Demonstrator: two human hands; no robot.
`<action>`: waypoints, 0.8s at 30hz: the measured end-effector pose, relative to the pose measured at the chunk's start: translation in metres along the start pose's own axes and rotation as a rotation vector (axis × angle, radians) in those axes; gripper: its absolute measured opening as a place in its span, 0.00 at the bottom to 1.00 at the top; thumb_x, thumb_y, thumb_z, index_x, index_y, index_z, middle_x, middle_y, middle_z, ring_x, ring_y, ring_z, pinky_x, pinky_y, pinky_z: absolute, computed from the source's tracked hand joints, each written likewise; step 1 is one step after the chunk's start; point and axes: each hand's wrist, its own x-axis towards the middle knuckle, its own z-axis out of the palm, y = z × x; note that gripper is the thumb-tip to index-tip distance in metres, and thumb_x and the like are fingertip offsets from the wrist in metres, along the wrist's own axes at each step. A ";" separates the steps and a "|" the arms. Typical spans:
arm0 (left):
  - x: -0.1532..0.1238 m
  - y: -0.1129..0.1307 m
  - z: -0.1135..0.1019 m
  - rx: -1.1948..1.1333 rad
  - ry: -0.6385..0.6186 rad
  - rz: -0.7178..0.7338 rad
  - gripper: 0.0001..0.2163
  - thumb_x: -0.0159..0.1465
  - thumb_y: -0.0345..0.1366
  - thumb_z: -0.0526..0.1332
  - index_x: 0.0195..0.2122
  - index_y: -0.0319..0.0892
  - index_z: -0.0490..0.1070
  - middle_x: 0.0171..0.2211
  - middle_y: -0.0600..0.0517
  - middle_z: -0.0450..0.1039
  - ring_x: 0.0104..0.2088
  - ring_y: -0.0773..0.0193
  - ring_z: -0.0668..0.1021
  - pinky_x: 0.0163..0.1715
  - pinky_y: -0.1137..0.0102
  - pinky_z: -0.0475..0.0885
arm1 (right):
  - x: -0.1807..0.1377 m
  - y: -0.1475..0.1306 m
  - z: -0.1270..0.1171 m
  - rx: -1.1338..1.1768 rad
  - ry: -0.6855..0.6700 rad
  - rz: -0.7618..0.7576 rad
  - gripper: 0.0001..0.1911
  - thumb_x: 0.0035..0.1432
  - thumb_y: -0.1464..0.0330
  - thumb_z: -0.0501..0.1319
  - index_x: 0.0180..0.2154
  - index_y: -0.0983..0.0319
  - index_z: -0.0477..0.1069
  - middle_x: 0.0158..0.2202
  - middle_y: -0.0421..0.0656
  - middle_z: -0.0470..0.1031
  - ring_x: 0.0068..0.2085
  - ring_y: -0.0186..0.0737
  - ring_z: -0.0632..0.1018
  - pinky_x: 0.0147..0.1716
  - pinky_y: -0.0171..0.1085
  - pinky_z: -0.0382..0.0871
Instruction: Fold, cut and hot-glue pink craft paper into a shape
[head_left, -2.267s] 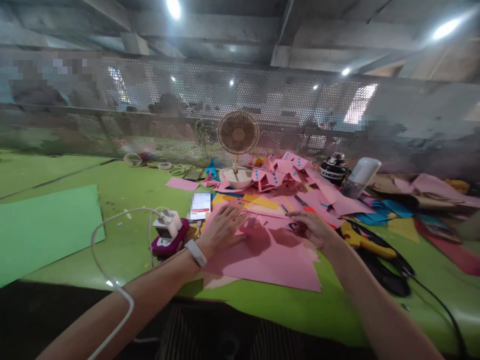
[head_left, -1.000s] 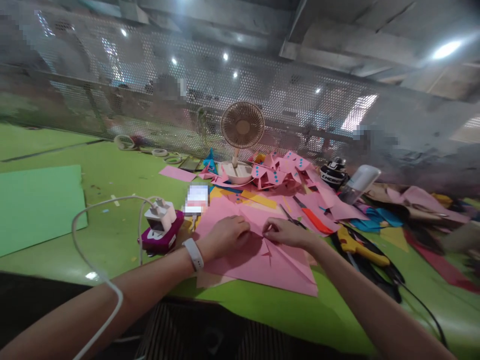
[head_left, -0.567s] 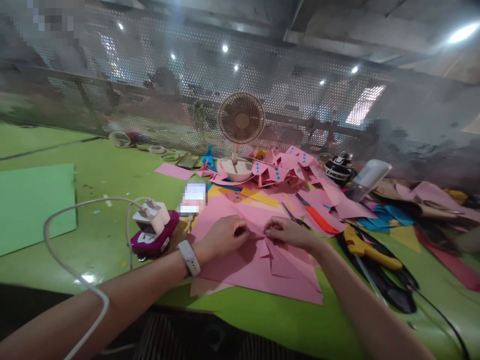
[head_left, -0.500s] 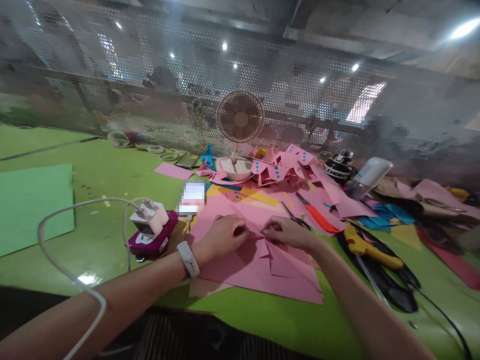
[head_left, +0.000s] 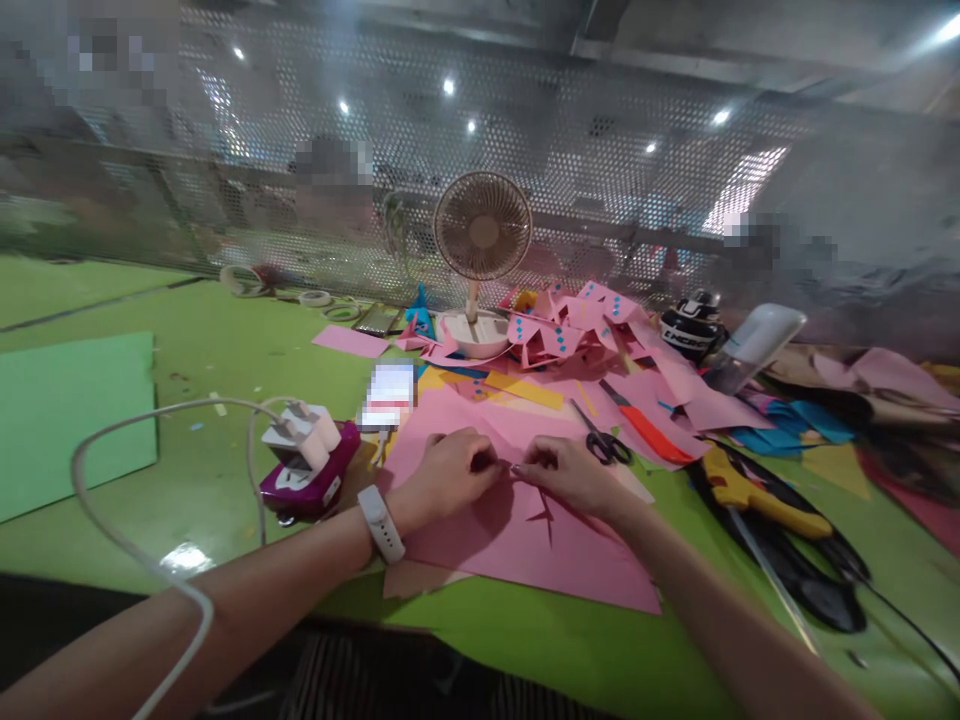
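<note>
Pink paper lies in front of me on the green table, with a cut or folded flap standing out near its middle. My left hand, a white band on its wrist, is closed in a pinch at the paper's raised middle. Close beside it my right hand pinches the same pink paper, fingertips almost meeting those of the left. What lies exactly between the fingertips is too small to make out. Dark-handled scissors rest just beyond my right hand.
A small fan stands behind, beside a pile of pink paper pieces. Left are a phone, a purple power block with chargers, and a cable crossing my left forearm. At right lie an orange cutter and a yellow-handled glue gun.
My right hand has shifted slightly and now covers more of the pink paper's flap. The scissors show more fully. My left hand stays nearly in place, and the view has shifted a little.
</note>
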 end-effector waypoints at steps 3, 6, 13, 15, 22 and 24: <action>-0.001 -0.001 0.000 -0.066 0.012 -0.008 0.09 0.60 0.43 0.62 0.30 0.42 0.70 0.31 0.52 0.75 0.31 0.61 0.75 0.31 0.69 0.66 | 0.000 0.002 0.002 0.020 0.006 0.007 0.12 0.55 0.59 0.62 0.27 0.61 0.71 0.24 0.39 0.72 0.27 0.35 0.70 0.26 0.33 0.58; 0.000 -0.008 0.000 -0.124 0.016 0.003 0.10 0.59 0.44 0.63 0.31 0.42 0.70 0.31 0.52 0.75 0.31 0.62 0.75 0.30 0.69 0.67 | -0.001 0.002 0.004 0.023 0.024 0.029 0.13 0.55 0.59 0.62 0.26 0.61 0.71 0.24 0.39 0.72 0.26 0.35 0.70 0.25 0.33 0.57; 0.003 -0.020 -0.006 -0.224 -0.093 0.036 0.09 0.57 0.41 0.64 0.33 0.42 0.70 0.31 0.53 0.76 0.31 0.62 0.76 0.30 0.70 0.68 | 0.003 0.004 0.004 0.036 -0.005 0.046 0.10 0.53 0.62 0.62 0.26 0.62 0.72 0.25 0.41 0.74 0.27 0.36 0.72 0.26 0.33 0.59; 0.003 -0.020 -0.007 -0.236 -0.097 0.034 0.09 0.57 0.41 0.65 0.33 0.42 0.70 0.31 0.53 0.75 0.31 0.62 0.76 0.30 0.70 0.68 | 0.004 0.004 0.004 0.053 -0.009 0.054 0.10 0.52 0.62 0.62 0.26 0.62 0.73 0.25 0.41 0.75 0.27 0.37 0.72 0.25 0.33 0.59; 0.000 -0.014 -0.007 -0.181 -0.079 0.031 0.08 0.59 0.41 0.63 0.33 0.42 0.70 0.31 0.52 0.75 0.31 0.62 0.75 0.30 0.70 0.68 | 0.004 0.001 0.005 0.087 0.003 0.101 0.07 0.50 0.65 0.62 0.24 0.61 0.72 0.23 0.40 0.74 0.26 0.37 0.72 0.24 0.33 0.59; -0.001 -0.014 -0.007 -0.153 -0.075 0.041 0.07 0.59 0.39 0.62 0.34 0.42 0.71 0.32 0.51 0.75 0.31 0.62 0.75 0.30 0.70 0.68 | 0.005 0.001 0.006 0.077 0.013 0.110 0.06 0.49 0.66 0.62 0.24 0.61 0.72 0.23 0.40 0.74 0.26 0.37 0.72 0.24 0.33 0.59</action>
